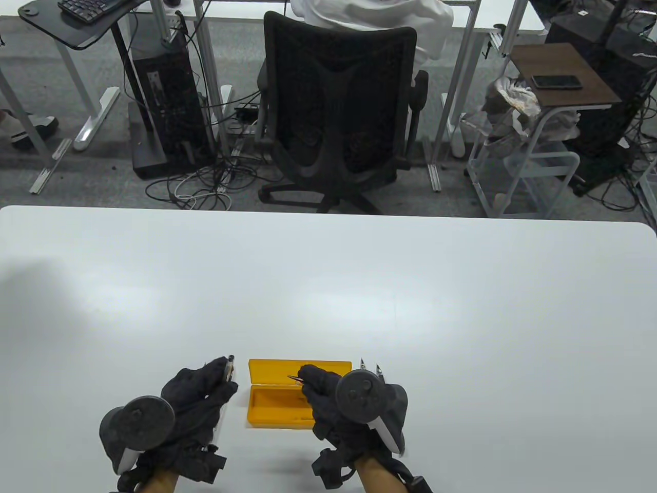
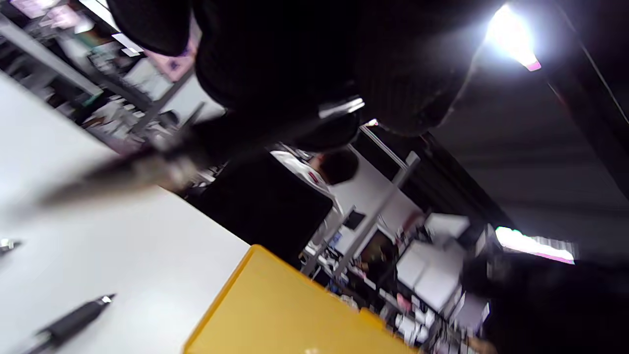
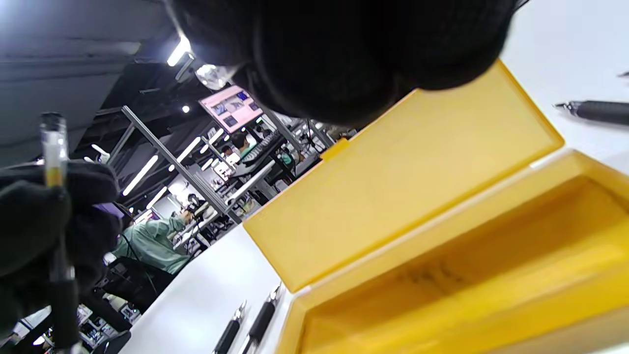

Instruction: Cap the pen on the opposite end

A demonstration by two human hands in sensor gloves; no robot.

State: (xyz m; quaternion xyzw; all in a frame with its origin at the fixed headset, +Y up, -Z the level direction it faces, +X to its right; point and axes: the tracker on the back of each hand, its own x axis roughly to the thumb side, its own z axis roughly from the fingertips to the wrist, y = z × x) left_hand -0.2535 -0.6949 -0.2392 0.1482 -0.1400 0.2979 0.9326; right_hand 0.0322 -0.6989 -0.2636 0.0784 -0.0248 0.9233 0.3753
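Observation:
My left hand (image 1: 221, 377) grips a pen (image 1: 229, 365) with a pale barrel, its dark end sticking out past the fingers. The pen shows blurred in the left wrist view (image 2: 147, 167) and upright in the right wrist view (image 3: 54, 147). My right hand (image 1: 306, 378) pinches a small dark pointed piece (image 1: 294, 379) over the open yellow case (image 1: 277, 411). I cannot tell whether this piece is the cap. The two hands are apart, with the case's left end between them.
The yellow case lies open at the near edge, its lid (image 3: 403, 182) flat behind the tray (image 3: 491, 275). Two more pens (image 1: 369, 366) lie right of the lid, partly hidden by my right hand's tracker. Loose pens also show in the left wrist view (image 2: 73, 319) and the right wrist view (image 3: 599, 111).

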